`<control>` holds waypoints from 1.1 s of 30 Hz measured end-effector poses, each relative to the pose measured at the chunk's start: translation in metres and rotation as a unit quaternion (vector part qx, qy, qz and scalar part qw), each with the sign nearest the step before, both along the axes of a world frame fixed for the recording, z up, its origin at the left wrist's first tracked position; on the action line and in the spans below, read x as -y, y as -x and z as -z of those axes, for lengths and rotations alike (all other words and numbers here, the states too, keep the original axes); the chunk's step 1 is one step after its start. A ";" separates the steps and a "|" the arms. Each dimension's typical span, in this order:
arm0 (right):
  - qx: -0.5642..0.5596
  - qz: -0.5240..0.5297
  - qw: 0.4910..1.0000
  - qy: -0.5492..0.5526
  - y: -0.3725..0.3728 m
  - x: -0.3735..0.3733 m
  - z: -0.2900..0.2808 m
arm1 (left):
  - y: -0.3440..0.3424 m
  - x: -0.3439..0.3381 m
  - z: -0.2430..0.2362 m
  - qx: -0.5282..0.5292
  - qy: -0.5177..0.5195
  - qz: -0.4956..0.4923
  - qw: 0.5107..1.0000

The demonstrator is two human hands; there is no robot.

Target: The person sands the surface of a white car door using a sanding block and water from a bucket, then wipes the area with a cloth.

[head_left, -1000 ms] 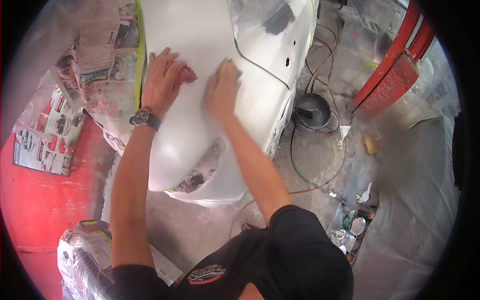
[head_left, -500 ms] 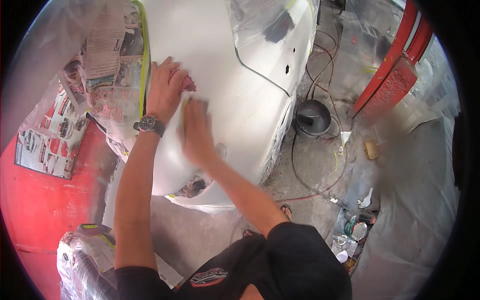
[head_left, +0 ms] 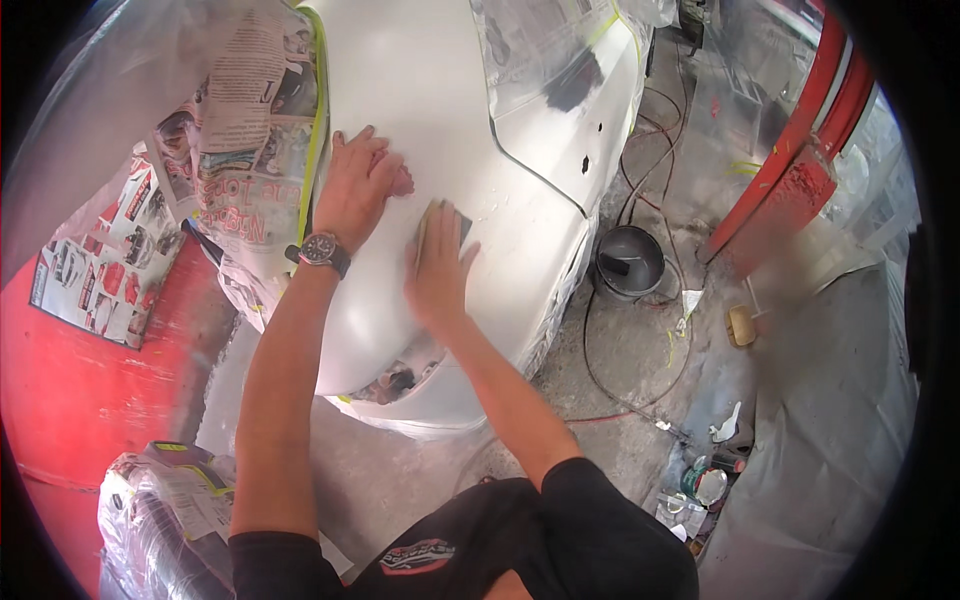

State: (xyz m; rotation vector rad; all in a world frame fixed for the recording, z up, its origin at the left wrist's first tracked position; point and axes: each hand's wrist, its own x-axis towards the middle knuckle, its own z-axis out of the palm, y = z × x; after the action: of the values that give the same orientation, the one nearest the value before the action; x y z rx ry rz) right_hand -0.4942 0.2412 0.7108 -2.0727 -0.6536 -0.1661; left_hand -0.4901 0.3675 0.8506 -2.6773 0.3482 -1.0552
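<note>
A white car body panel (head_left: 420,100), curved and smooth, lies under both of my hands. My left hand (head_left: 352,195), with a watch on its wrist, rests on the panel near the yellow-green tape edge. Its fingers close on a crumpled pink cloth (head_left: 402,182) that sticks out beside the thumb. Closer to me and to the right, my right hand (head_left: 438,285) presses a flat dark sanding pad (head_left: 463,230) with a yellowish edge against the panel. The fingers lie along the pad and cover most of it.
Newspaper (head_left: 240,110) and plastic film mask the car on the left. A black bucket (head_left: 630,262) stands on the floor at right among hoses (head_left: 590,355). Beyond it are a red post (head_left: 775,185), a sponge (head_left: 740,326) and cans (head_left: 708,484).
My right hand has slid the pad to the right across the panel. In the picture, my left hand with the cloth and the car sit slightly further right and lower.
</note>
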 end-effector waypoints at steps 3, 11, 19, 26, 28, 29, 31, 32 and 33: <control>0.025 0.032 0.995 -0.091 -0.055 -0.019 -0.017 | -0.006 0.002 -0.004 0.002 -0.011 0.012 1.000; 0.075 0.027 0.989 -0.122 -0.068 -0.008 0.012 | 0.023 0.052 0.062 -0.054 0.082 0.079 0.992; 0.017 -0.084 0.954 -0.289 -0.065 0.000 0.022 | 0.050 0.091 0.075 0.102 0.215 -0.119 0.964; 0.089 -0.088 0.968 -0.216 -0.059 0.004 0.017 | 0.045 0.073 0.049 0.208 0.214 -0.140 0.944; 0.079 -0.087 0.970 -0.214 -0.054 0.004 0.013 | 0.053 0.060 0.036 0.223 0.273 -0.186 0.917; 0.078 -0.088 0.969 -0.218 -0.053 0.004 0.011 | 0.059 0.054 0.031 0.194 0.316 -0.198 0.907; 0.075 -0.087 0.969 -0.218 -0.051 0.003 0.009 | 0.065 0.040 0.026 0.170 0.346 -0.211 0.898; 0.072 -0.085 0.971 -0.213 -0.052 0.003 0.009 | 0.066 0.036 0.026 0.161 0.387 -0.216 0.882; 0.069 -0.085 0.972 -0.209 -0.051 0.003 0.008 | 0.069 0.033 0.025 0.153 0.427 -0.221 0.863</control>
State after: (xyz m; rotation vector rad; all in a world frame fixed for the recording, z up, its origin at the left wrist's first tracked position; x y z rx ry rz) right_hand -0.4433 0.2380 0.7025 -1.6034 -0.8008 -0.3230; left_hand -0.5587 0.3346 0.8253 -2.9200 -0.9780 -1.7075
